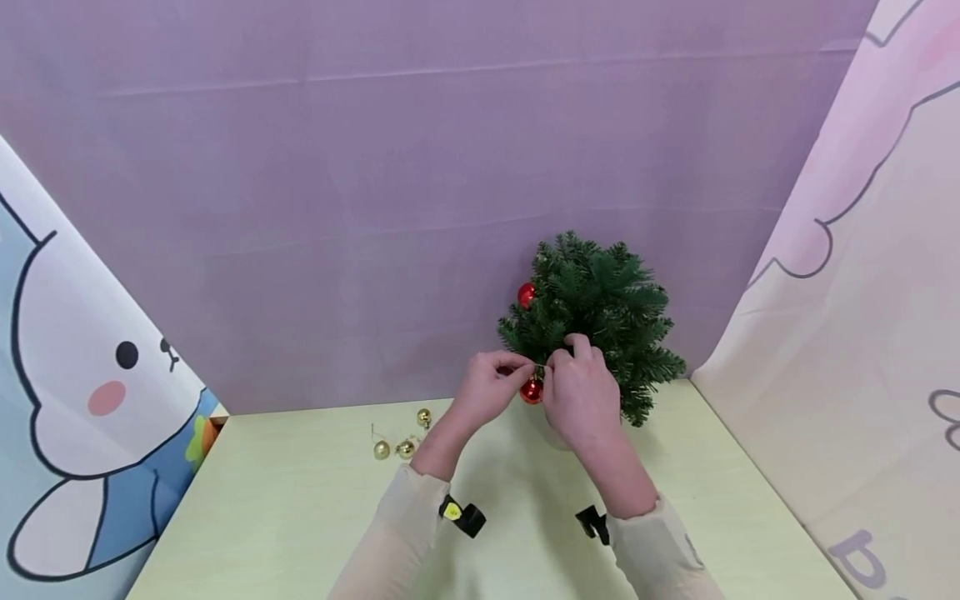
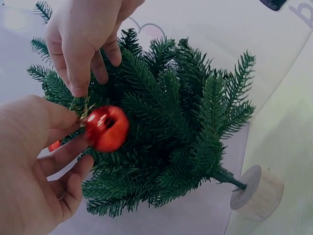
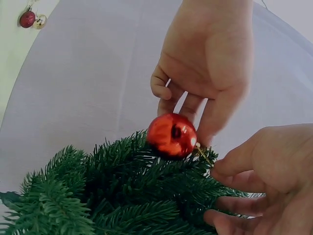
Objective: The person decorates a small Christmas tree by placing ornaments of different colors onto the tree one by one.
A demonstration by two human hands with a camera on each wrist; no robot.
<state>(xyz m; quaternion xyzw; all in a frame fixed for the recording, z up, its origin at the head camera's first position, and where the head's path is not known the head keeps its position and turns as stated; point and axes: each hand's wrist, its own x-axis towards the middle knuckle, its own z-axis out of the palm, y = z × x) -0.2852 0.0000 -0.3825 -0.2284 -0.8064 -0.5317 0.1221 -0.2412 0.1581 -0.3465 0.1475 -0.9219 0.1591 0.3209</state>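
Bauble (image 1: 532, 392), glossy red, is being suspended between the left hand (image 1: 491, 385) and the right hand (image 1: 581, 396), its gold cord (image 3: 204, 155) being pinched by both. Beyond them, a green tree (image 1: 600, 292) is being partly hidden.

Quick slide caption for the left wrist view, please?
Left hand and right hand work at the gold cord of a red bauble, by a green tree on a pale round base.

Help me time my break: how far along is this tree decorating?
Looks done: one red ball sits on the tree. In hand: the left grip and right grip pinch the gold cord of another red ball. Apparently left: loose gold balls and a dark red ball on the table.
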